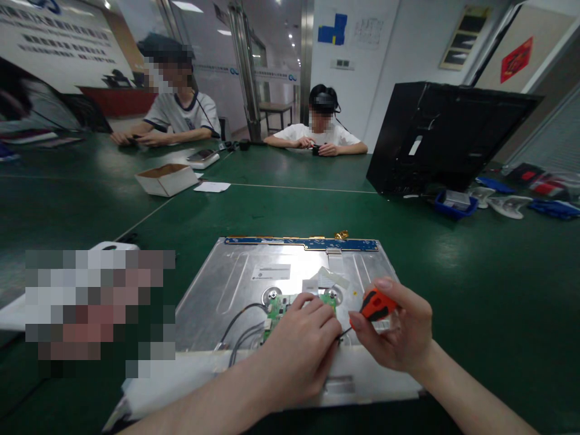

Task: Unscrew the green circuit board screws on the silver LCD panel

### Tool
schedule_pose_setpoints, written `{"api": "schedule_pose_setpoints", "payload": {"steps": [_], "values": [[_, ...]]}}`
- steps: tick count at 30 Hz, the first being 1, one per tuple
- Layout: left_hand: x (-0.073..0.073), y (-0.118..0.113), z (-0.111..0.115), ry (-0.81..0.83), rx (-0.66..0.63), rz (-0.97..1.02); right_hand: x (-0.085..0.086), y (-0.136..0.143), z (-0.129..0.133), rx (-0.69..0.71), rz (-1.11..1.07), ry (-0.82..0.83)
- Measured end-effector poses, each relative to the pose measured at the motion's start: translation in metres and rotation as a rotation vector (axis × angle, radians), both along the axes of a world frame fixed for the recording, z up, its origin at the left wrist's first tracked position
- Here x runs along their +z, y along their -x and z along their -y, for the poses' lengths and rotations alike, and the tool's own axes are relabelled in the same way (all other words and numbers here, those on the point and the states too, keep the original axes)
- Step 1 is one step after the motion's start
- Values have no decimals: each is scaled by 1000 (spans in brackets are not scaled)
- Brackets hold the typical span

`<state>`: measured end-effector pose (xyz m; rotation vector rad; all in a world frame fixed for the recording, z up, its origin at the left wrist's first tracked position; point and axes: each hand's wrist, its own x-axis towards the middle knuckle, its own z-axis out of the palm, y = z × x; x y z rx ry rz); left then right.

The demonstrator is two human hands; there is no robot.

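A metal display panel [217, 278] lies flat on the green table, with a blue circuit strip [290, 243] along its far edge. Near its middle sits a green circuit board [277, 307] with dark cables at its left. My left hand [308, 338] rests over the right part of that board, fingers bent; whatever lies under them is hidden. In my right hand [401, 329] is a red and black screwdriver [378, 304], held by its handle between thumb and fingers. Its shaft points down and left beside my left hand, and its tip is hidden.
A black monitor housing [435, 139] stands at the back right, beside a blue tray [455, 211] and white pieces. An open box [167, 181] is at the back left. Two people sit across the green table [281, 208]. Something pixelated lies at the left.
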<state>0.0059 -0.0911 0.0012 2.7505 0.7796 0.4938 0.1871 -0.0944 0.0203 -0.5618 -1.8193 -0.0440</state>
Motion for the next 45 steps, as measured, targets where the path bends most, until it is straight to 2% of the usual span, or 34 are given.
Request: {"api": "schedule_pose_setpoints", "payload": {"steps": [12,25,35,45], "values": [[3,0,0,15,-13,14,4,-4,5,76,49,72],[2,0,0,5,8,8,-4,-1,1,-50,5,-4],[5,0,1,33,-7,-12,-7,-5,2,93,9,67],[0,0,0,11,2,7,2,0,2,-30,28,-16]]}}
